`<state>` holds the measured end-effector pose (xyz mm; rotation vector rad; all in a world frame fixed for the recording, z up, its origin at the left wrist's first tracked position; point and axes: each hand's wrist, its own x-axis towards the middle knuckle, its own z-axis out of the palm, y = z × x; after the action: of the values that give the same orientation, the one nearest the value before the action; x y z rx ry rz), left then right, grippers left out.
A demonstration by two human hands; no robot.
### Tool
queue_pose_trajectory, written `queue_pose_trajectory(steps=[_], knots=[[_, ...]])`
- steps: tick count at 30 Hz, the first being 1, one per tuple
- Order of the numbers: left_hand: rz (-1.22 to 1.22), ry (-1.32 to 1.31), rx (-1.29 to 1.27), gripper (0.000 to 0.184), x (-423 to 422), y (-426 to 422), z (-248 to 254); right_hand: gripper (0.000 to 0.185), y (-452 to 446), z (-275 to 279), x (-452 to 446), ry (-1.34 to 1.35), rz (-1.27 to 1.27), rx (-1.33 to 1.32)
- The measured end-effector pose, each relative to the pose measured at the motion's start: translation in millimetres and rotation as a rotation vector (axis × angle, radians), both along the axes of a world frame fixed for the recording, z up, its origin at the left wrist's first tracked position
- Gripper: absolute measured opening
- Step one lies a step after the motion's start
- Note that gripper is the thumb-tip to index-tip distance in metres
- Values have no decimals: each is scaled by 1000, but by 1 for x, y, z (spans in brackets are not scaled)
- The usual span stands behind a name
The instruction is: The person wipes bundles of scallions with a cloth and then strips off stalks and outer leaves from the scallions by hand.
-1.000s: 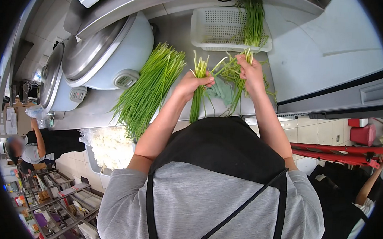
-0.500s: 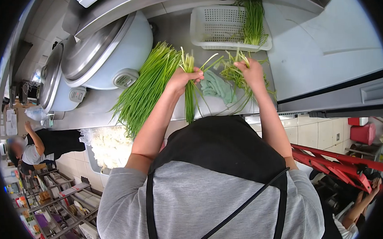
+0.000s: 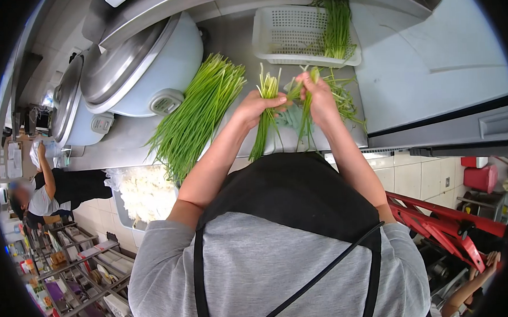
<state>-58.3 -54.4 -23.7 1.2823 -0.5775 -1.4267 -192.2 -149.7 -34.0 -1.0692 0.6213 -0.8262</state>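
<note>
My left hand (image 3: 253,108) is closed around a small bunch of chives (image 3: 269,85), pale ends up and green leaves hanging below. Just to its right, my right hand (image 3: 320,99) pinches a few chive strands (image 3: 305,122) that dangle toward the counter edge. A large heap of chives (image 3: 201,112) lies left of my hands, pale ends pointing away. Loose, tangled scraps (image 3: 345,95) lie to the right of my right hand. Between and behind my hands, a crumpled green cloth (image 3: 288,118) is partly hidden.
A white perforated basket (image 3: 269,57) with chives (image 3: 337,33) at its right end stands at the back. Two large rice cookers (image 3: 173,60) fill the left. Below sits a tub of white pieces (image 3: 148,200). A red ladder-like frame (image 3: 438,218) stands right; other people work at both sides.
My left hand has moved right with its bunch, away from the heap. My right hand has come left, off the scraps, now with strands hanging from it. The green cloth is more covered.
</note>
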Motion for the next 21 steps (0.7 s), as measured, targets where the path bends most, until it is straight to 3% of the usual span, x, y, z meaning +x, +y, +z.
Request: queue_pose_trajectory(steps=[4,7,9,12,15,21], knots=[[-19,59,8,28,6,0,-3,26,-4,16,1,-186,-195,136],[-77,66,1,30,6,-2,-3,22,2,25,-2,-93,-81,144],[-106,64,7,31,4,-3,-3,16,8,22,3,188,122,-64],[-126,32,-37,30,3,-3,-1,23,1,11,2,152,105,66],[-67,82,-45,29,8,2,4,14,-8,10,-4,63,16,113],[-19,-18,22,24,11,4,2,19,-12,10,-4,25,-37,147]])
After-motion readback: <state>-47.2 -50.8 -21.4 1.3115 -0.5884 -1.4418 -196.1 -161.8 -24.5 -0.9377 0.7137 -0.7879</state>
